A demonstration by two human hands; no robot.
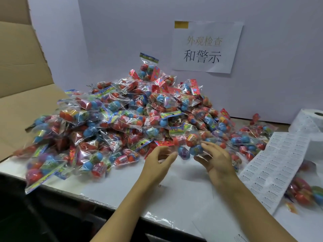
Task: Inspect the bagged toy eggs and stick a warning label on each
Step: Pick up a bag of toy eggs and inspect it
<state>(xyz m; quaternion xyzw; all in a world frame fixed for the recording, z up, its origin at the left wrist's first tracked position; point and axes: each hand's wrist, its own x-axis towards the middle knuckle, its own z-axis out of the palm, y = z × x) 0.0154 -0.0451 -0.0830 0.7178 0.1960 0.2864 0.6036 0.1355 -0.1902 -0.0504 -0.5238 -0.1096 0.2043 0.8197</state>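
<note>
Two bare forearms show, with no sleeves in view. The left hand and right hand wear no gloves, rings, watch or bands. The fingers are slim, nails short and unpainted.

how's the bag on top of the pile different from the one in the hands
The top bag stands upright against the white board, untouched; the held bag lies at the pile's near edge between the left hand and right hand. The top bag's blue header card shows clearly; the held bag's is not clear. Both are clear bags of coloured eggs.
</note>
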